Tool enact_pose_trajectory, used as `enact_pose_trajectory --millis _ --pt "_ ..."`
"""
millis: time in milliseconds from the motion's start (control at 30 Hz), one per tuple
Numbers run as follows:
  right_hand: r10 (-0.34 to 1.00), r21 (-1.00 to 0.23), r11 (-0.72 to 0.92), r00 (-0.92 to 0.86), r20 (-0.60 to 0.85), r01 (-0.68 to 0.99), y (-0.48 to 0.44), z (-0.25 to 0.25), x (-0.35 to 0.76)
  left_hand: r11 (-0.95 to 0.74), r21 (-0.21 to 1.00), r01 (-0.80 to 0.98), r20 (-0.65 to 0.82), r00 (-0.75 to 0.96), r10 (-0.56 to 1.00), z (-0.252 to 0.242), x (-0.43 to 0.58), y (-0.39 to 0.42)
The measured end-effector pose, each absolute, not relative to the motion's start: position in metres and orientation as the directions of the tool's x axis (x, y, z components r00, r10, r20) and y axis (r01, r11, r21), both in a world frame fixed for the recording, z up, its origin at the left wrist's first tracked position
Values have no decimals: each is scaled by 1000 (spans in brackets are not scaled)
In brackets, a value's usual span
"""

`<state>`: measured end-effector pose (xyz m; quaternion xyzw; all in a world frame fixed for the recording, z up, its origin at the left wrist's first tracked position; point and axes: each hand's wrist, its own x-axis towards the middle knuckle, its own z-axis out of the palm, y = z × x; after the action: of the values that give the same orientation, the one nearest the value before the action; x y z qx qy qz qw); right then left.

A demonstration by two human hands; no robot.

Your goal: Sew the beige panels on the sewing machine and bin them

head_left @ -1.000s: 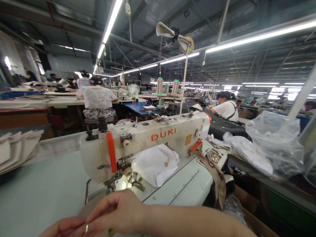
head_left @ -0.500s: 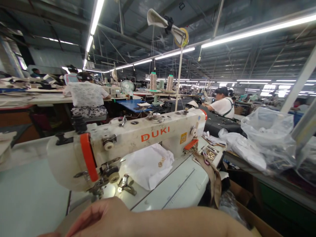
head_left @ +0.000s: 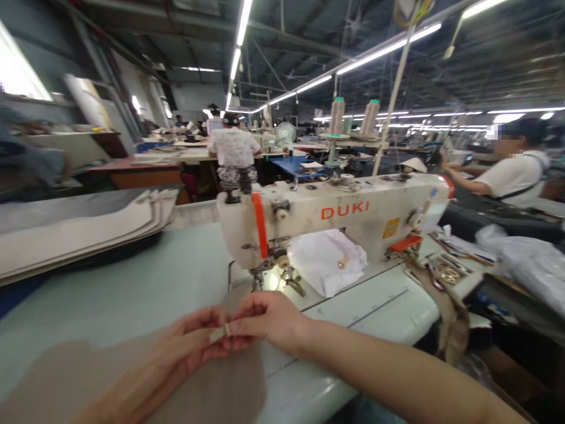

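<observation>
Head view, from where I stood: the left hand [head_left: 189, 338] and right hand [head_left: 273, 321] pinched a small gold-coloured piece [head_left: 227, 330] between closed fingertips [head_left: 241, 326], above brown fabric [head_left: 233, 383], near the sewing machine [head_left: 304, 215].

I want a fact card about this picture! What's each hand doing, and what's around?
left hand: pinching narrow beige strip
right hand: pinching small gold-coloured metal piece at the strip
under both: flat taupe sheet
in front: white sewing machine, orange DUKI lettering
beneath its arm: crumpled white sheet
right side: several gold-coloured metal pieces
left side: stacked flat cream panels
</observation>
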<state>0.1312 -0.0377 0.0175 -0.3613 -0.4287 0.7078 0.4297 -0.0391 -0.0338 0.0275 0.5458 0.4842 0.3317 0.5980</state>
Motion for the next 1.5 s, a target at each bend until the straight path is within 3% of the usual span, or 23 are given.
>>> enact_pose_trajectory --millis 100,200,367,667,833,933,1267,1500 --pt "911 -945 -208 -401 -93 -252 -40 14 133 327 944 -40 -281 421 862 37 -33 -42" --pt "920 -979 -107 -392 -30 -176 -42 11 134 319 945 -65 -270 394 878 39 -29 -41" --pt "918 -991 117 -374 135 -69 -49 10 134 204 976 74 -217 358 908 32 -30 -40" --pt "903 -986 153 -415 111 68 -50 3 133 45 975 215 -115 327 938 23 -31 -40" --pt "859 -837 465 -376 348 289 -52 10 140 1 975 223 -73 317 946 19 -32 -39" --pt "813 -765 561 -387 436 316 -52 9 142 -53 972 228 -16 293 956 16 -33 -38" --pt "787 -700 617 -286 547 360 -50 6 142 -136 963 234 85 218 972 18 -32 -43" --pt "748 -626 659 -278 602 417 -49 3 140 -88 992 88 67 216 974 17 -31 -43"
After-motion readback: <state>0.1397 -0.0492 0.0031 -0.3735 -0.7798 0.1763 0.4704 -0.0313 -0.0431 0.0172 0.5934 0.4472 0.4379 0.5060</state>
